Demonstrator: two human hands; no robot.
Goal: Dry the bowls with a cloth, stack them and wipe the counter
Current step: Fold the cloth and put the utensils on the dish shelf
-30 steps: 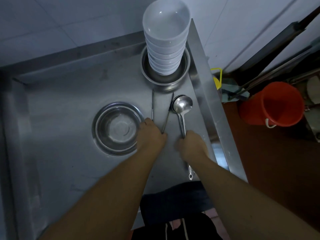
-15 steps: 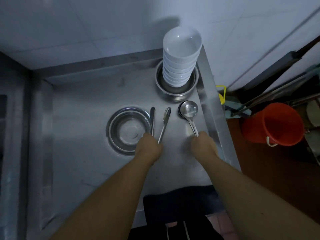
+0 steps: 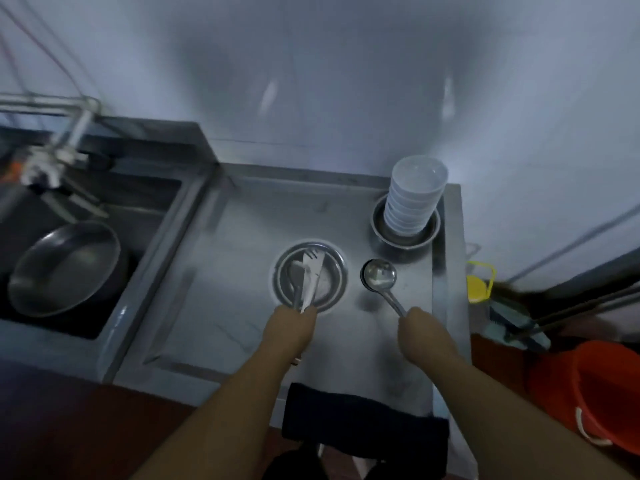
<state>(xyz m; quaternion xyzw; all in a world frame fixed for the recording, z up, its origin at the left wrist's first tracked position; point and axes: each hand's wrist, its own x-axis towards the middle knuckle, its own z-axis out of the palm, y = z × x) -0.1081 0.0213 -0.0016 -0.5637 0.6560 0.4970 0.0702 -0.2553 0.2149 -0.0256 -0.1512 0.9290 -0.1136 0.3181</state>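
Observation:
Several white bowls point(image 3: 414, 200) stand stacked inside a steel bowl point(image 3: 404, 238) at the counter's back right corner. A second steel bowl point(image 3: 334, 282) sits mid-counter. My left hand point(image 3: 292, 323) grips a fork and other cutlery point(image 3: 309, 280) whose tips are over that bowl. My right hand point(image 3: 420, 327) grips the handle of a steel ladle point(image 3: 379, 274), its scoop just right of the bowl. A dark cloth point(image 3: 360, 420) hangs over the steel counter's point(image 3: 225, 306) front edge.
A sink point(image 3: 69, 271) on the left holds a large steel pan point(image 3: 64, 268) below a tap point(image 3: 59, 147). To the right of the counter stand an orange bucket point(image 3: 595, 393), a yellow item point(image 3: 479, 282) and long dark poles point(image 3: 571, 306).
The view pulled back and now shows the sink. My left hand swung its cutlery left over the middle steel bowl. My right hand still grips the ladle.

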